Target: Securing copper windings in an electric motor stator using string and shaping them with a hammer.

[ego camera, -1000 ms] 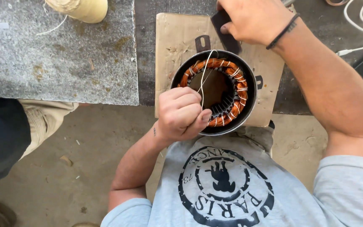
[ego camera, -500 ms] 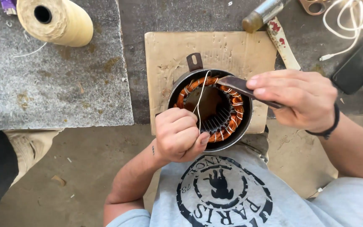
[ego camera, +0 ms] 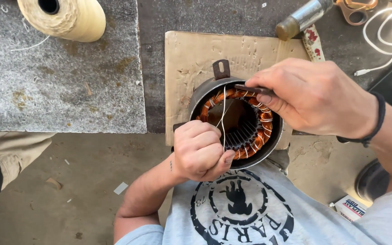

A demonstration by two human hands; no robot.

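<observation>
**Lacing the copper windings of a round motor stator**

Resting on a worn square of brown cardboard (ego camera: 191, 68), the round dark steel stator housing with orange copper windings (ego camera: 237, 122) sat at the edge of the bench, just in front of the person's grey printed shirt (ego camera: 250, 213). The left hand (ego camera: 200, 152) was closed in a fist at the housing's near rim, clamped on a thin white lacing cord (ego camera: 223, 113) that ran taut up across the bore to the far windings. The right hand (ego camera: 316, 97) was pinched together on a slim dark metal tool (ego camera: 250, 88), whose tip lay on the far coils where the cord met them. A big spool of cream twine (ego camera: 64, 18) stood on the grey stone slab (ego camera: 60, 86) to the left, well apart. A brass-tipped cylinder (ego camera: 300, 18) and a white cable (ego camera: 386, 31) lay beyond the cardboard.
</observation>
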